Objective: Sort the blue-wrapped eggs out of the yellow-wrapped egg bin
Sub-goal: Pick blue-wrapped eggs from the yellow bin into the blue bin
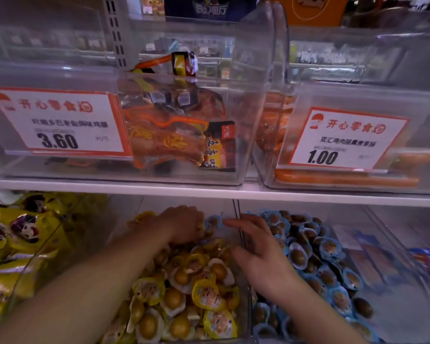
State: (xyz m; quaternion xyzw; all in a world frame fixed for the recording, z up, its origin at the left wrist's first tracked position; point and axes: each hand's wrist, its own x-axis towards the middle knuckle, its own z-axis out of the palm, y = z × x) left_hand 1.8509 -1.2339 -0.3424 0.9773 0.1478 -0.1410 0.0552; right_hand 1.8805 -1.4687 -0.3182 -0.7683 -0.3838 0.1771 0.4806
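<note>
Shop shelving fills the view, and on the lower shelf (308,198) two clear bins stand side by side. Nearest, the yellow-wrapped egg bin (246,306) is heaped with yellow-wrapped eggs (207,294); just right of it, across a thin clear divider (241,234), lies the pile of blue-wrapped eggs (330,247). Both forearms reach in from the near edge. The right hand (256,247) hovers over the divider, fingers spread and relaxed, holding nothing, its fingertips pointing toward the far left. Deeper in, the left hand (184,225) is curled knuckles-up at the far end of the yellow bin, seemingly pinching the stray blue-wrapped egg (213,222), though blur makes the grip uncertain. That egg sits between the two hands, just right of the left fingers and just short of the right fingertips, so it probably needs only a short carry rightward over the divider. Beyond, the upper shelf holds clear bins with price cards (60,122).
</note>
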